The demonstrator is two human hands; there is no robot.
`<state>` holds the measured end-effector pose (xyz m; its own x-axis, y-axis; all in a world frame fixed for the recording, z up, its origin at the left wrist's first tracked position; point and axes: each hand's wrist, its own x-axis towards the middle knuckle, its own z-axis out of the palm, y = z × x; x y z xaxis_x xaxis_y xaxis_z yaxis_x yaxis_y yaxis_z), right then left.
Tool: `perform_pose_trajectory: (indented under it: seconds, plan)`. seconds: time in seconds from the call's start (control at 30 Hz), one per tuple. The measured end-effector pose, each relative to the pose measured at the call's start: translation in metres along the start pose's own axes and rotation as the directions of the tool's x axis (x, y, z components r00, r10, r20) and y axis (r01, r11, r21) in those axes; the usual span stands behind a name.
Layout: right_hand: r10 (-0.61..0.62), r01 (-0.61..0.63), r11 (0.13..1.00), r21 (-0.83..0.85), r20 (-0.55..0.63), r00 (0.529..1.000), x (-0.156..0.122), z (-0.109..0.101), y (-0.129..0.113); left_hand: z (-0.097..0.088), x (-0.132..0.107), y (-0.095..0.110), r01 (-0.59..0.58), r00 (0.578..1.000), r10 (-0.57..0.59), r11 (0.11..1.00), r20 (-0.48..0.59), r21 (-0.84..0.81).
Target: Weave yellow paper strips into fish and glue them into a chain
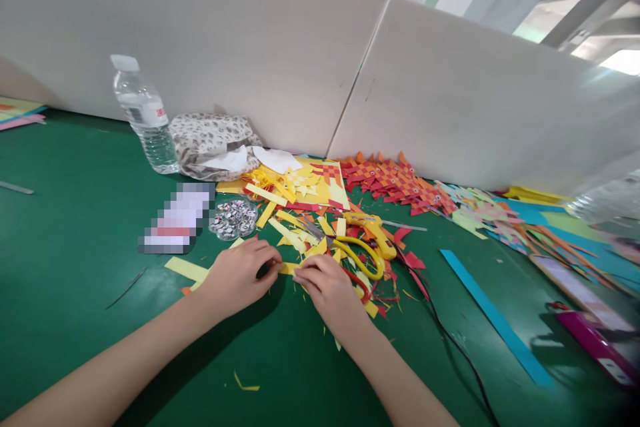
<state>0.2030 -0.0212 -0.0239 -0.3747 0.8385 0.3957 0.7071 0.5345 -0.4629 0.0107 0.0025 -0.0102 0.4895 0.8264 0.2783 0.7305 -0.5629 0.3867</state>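
Observation:
Between my two hands is a small yellow paper strip (287,268), stretched just above the green table. My left hand (243,270) pinches its left end with thumb and forefinger. At the other end, my right hand (325,287) pinches the same strip. Right behind my right hand lie scissors (367,260) with yellow handles and a yellow glue gun (377,233) on its side. Yellow and red paper scraps (295,230) are heaped around them. A clear dish of googly eyes (233,219) sits beyond my left hand. Pale yellow strips (185,269) lie by my left wrist.
A water bottle (147,120) and a patterned tissue pouch (215,143) stand by the partition (200,27). Woven red-orange paper fish (390,180) are piled at the back. A black cord (455,343) runs along the right, near a blue strip (493,313) and a magenta device (593,343).

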Motion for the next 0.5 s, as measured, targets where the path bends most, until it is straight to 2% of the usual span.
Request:
perform_pose_trajectory:
  seconds: [0.13,0.33,0.43,0.5]
  plan:
    - [0.023,-0.023,1.0,-0.005,0.038,0.999,-0.001,-0.006,-0.009,0.0,-0.001,-0.001,-0.032,0.999,0.033,0.999,-0.025,0.036]
    - [0.132,-0.125,0.983,0.135,-0.041,0.99,-0.003,-0.007,-0.011,-0.001,-0.002,0.0,-0.12,0.993,0.119,0.987,0.016,0.109]
    - [0.141,-0.118,0.978,0.172,-0.129,0.981,0.003,-0.011,-0.015,-0.003,-0.002,0.001,-0.15,0.989,0.148,0.983,0.032,0.11]
    - [0.125,-0.08,0.978,0.192,-0.236,0.964,0.011,-0.018,-0.018,-0.004,-0.003,0.002,-0.2,0.979,0.196,0.975,0.053,0.094]
